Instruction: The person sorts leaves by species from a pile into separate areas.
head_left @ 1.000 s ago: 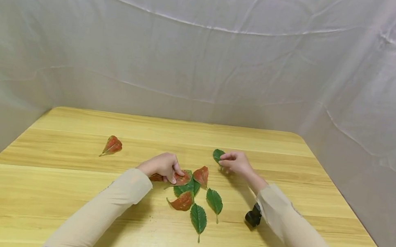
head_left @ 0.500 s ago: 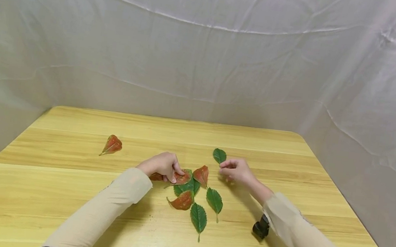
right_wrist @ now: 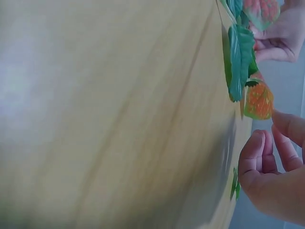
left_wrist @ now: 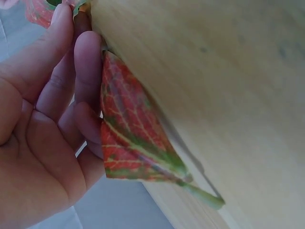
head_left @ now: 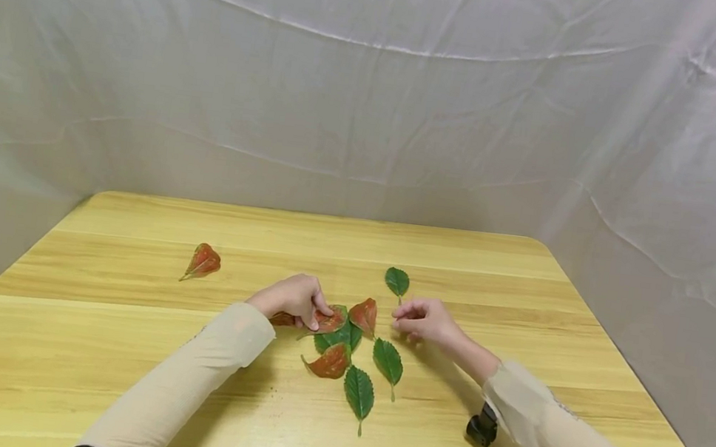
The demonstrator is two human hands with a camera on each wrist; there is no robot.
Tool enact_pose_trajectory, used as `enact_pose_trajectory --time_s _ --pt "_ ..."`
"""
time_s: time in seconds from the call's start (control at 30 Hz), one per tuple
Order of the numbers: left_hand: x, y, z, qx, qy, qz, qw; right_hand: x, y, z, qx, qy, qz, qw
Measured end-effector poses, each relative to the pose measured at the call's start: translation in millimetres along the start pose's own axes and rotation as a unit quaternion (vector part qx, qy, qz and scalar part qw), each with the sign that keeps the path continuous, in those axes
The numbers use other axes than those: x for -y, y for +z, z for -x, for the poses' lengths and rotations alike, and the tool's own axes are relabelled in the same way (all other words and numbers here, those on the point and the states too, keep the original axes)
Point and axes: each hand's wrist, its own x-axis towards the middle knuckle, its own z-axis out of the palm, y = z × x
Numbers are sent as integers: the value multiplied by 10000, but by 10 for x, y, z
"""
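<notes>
My left hand pinches a red leaf between thumb and fingers, over a green leaf at the cluster's middle. Another red leaf lies beside its curled fingers in the left wrist view, mostly hidden in the head view. My right hand hovers with loosely bent fingers and nothing visible in them. It is right of an upright-pointing red leaf and just below a separate green leaf. A third red leaf and two green leaves, one right and one lower, complete the cluster.
A lone red leaf lies at the back left of the wooden table. Beneath the right sleeve is a small black device. Pale fabric hangs behind and at both sides.
My right hand has let go of the far green leaf and drawn back toward me, leaving it on the table. My left hand keeps its place on the red leaf.
</notes>
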Motion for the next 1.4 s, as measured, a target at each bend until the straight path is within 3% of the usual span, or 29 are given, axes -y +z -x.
enact_pose_trajectory --time_s 0.27,0.43,0.6,0.83,1.13,1.4 --pt "2 -4 8 -12 3 36 10000 -54 30 86 703 -367 171 9967" --pt "3 -2 3 -21 -30 -12 10000 -85 50 104 895 -648 370 9932" --pt "-3 -2 9 -24 -74 -41 10000 -87 59 111 979 -784 685 9897" --pt "19 15 -7 -44 38 -60 10000 -71 89 120 949 -1143 1526 9771" --pt "38 -1 10 -51 373 -165 9992 -31 110 128 993 -1098 1665 9749" --pt "45 -36 50 -1 628 367 9974 2 99 116 1059 -1009 1654 9753"
